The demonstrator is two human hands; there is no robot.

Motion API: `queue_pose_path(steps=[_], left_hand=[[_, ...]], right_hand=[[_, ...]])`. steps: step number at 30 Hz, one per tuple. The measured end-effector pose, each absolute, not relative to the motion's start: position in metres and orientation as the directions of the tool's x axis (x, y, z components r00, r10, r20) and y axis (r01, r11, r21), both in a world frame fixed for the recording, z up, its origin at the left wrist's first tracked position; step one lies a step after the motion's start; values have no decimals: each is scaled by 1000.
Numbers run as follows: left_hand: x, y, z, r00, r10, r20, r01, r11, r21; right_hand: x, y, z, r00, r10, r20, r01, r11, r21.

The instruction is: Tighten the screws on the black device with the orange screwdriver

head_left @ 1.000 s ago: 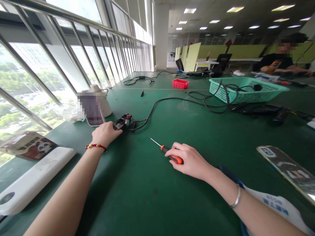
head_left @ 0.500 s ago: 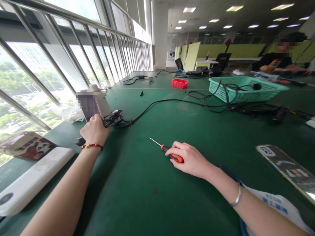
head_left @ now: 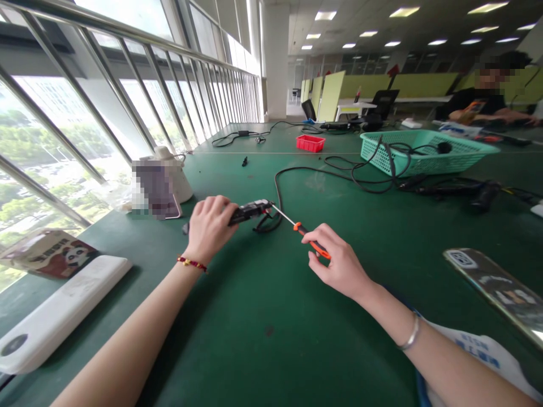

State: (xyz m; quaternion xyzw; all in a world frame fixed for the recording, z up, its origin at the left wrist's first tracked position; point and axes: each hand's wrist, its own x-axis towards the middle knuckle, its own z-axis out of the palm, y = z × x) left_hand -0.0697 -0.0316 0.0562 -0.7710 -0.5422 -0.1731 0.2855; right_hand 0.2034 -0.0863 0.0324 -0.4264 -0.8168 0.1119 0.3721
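My left hand (head_left: 213, 226) is closed around a black corded device (head_left: 250, 212) whose exact kind I cannot make out. From its far end a black cable (head_left: 297, 168) curves away over the green table. Between the fingers and thumb of my right hand (head_left: 337, 260) is a screwdriver (head_left: 316, 246) with an orange and black handle. Its thin metal shaft points up and left, and the tip meets or nearly meets the right end of the device; contact is too small to tell.
On the left lie a long white device (head_left: 63, 311) and a panda-printed pack (head_left: 51, 252); a propped phone (head_left: 159, 189) stands behind. A red tray (head_left: 310, 143) and a green basket (head_left: 462, 161) sit farther back. At right is another phone (head_left: 496, 294). A person (head_left: 487, 102) sits beyond.
My left hand has carried the black device to the right, away from the propped phone. My right hand has lifted the screwdriver up and right, bringing its tip to the device's end.
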Motion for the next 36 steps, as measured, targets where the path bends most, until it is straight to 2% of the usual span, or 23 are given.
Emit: queue_pose_path(steps=[2,6,9,11,14,17,19,22,26,31,36], left_hand=[[-52,-33,49,547,634,547,835,-460,-302],[-22,-35,34,677,485,554,699,-660,-276],[-13,-34,25,714,458,529,641,-731,-232],[-15,-31,25,705,497,506,652,-735,-187],[-31,-24,29,582,648,491,761,-647,-47],[-64,-14,32,279,804,525,900,-410,150],[-90,-7,28,103,855,508,954,-229,192],[-116,3,20,111,918,382,981,-163,108],[-119,9,15,194,943,269,980,-201,-1],[-107,6,20,154,956,248,988,-151,-32],[-99,0,26,91,965,247,992,-66,-107]], right_hand=[[207,-83,31,-285,754,592,594,623,-509],[211,-78,29,-205,740,640,626,602,-495],[211,-75,26,-189,760,622,687,555,-469],[212,-72,24,-189,772,607,701,539,-467],[214,-68,21,-197,785,588,688,538,-487],[216,-66,22,-245,796,553,650,558,-516],[216,-66,23,-279,797,535,625,574,-529],[215,-68,23,-331,784,526,615,601,-510],[212,-72,22,-469,754,460,615,652,-443],[210,-78,27,-569,766,297,618,638,-460],[206,-78,26,-562,783,268,665,620,-417]])
